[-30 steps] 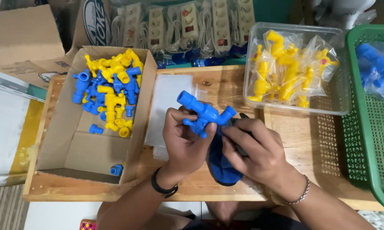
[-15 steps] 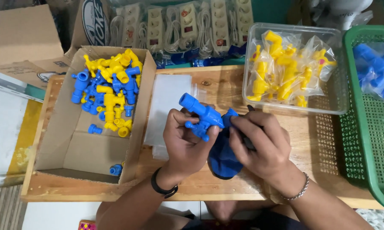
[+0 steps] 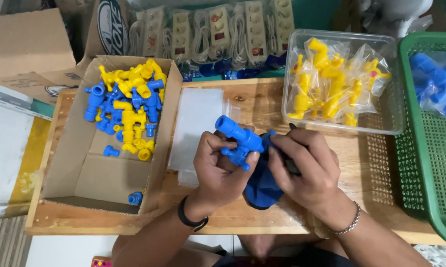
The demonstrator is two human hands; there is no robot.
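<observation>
One wooden table [image 3: 262,94], one cardboard box [image 3: 74,163] of loose blue and yellow taps, too many to count, one clear tub [image 3: 292,59]. Left hand [image 3: 220,170] grips one blue tap [image 3: 240,138] over table centre; right hand [image 3: 302,168] clasps blue cloth [image 3: 262,188] touching it.

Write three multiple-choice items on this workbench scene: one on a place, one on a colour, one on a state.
1. Where is the cardboard box?
A. left of the hands
B. inside the green basket
C. right of the hands

2. What colour are the bagged taps in the clear tub?
A. red
B. yellow
C. green

3. How is the blue tap placed?
A. lying in the box
B. sealed in a bag
C. held in the left hand

Answers: 1 A, the box sits at the table's left end. 2 B, all are yellow. 3 C, left fingers grip it while the right hand touches it.
</observation>
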